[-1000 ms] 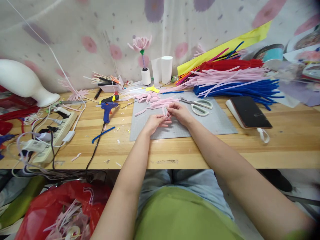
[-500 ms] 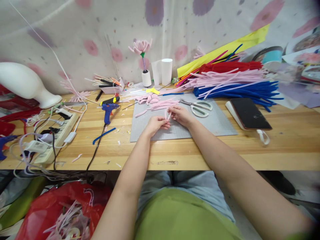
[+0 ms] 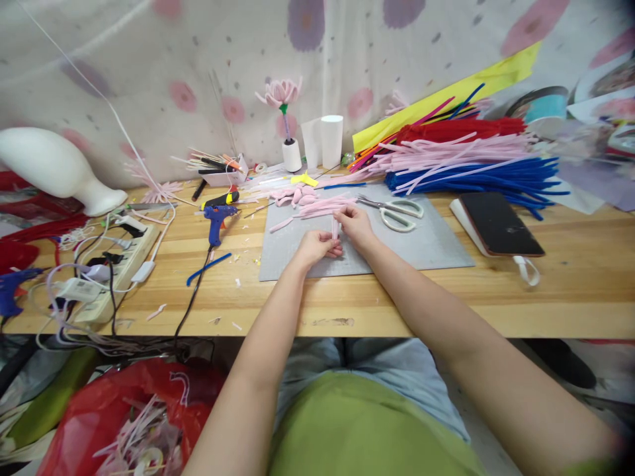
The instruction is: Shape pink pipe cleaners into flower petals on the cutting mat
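Note:
A short pink pipe cleaner (image 3: 335, 229), bent double, stands upright between my two hands. My left hand (image 3: 320, 247) pinches its lower end, and my right hand (image 3: 353, 225) pinches its top. Both hands are above the grey cutting mat (image 3: 282, 258). Just beyond them lie a row of cut pink pipe cleaners (image 3: 325, 206) and a small heap of pink looped petals (image 3: 296, 194). White-handled scissors (image 3: 398, 215) rest on the mat to the right of my right hand.
A blue glue gun (image 3: 217, 221) and a power strip (image 3: 122, 271) with tangled cables lie left. Red, pink and blue pipe cleaner bundles (image 3: 471, 175) fill the back right, near a phone (image 3: 499, 223) on a stand. A pink flower (image 3: 282, 94) stands at the back.
The pink pipe cleaner has gone from an open rounded loop to a narrower, straighter fold. My right hand has moved slightly up from my left. The view has shifted a little.

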{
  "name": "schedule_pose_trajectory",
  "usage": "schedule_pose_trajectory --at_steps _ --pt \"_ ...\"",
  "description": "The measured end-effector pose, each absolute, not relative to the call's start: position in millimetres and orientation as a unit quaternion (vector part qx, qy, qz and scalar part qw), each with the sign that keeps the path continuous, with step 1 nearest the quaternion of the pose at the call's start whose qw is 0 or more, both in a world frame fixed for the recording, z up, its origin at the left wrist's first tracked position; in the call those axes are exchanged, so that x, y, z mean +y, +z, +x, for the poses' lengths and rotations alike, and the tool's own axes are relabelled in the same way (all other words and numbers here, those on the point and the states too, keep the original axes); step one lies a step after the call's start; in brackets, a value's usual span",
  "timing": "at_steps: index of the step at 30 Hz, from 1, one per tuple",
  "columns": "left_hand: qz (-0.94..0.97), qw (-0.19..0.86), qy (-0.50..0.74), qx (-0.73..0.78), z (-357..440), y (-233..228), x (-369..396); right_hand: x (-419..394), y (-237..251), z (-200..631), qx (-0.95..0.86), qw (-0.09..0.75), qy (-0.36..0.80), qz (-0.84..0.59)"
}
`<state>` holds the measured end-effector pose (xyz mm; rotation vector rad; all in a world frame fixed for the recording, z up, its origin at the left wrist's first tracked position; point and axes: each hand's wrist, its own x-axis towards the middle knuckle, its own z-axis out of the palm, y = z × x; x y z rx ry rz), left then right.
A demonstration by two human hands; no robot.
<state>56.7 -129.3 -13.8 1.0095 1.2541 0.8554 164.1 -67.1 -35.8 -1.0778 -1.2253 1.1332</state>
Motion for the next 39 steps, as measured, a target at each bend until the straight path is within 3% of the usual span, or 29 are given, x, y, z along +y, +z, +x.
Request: schedule_pose_trajectory --at_steps 4,10,13,24,39 --pt "0.432 0.610 0.376 0.547 58.8 -15.0 -128.3 -64.6 -36.6 160.1 -0.512 0.559 0.439 -0.482" --pt "0.423 0.642 0.410 0.490 41.9 -17.1 -128.6 -69.0 -24.7 174.7 -0.447 0.401 0.731 -0.324" --pt "0.411 0.672 0.415 0.455 32.1 -20.4 -126.6 -72.3 -21.4 178.8 -0.406 0.368 0.788 -0.282" --pt "0.405 0.700 0.397 0.434 34.0 -21.3 -126.2 -70.8 -21.3 172.3 -0.305 0.381 0.824 -0.288" --pt "0.426 0.694 0.378 0.440 36.0 -18.5 -129.2 -66.2 -25.4 174.0 -0.334 0.382 0.822 -0.259"
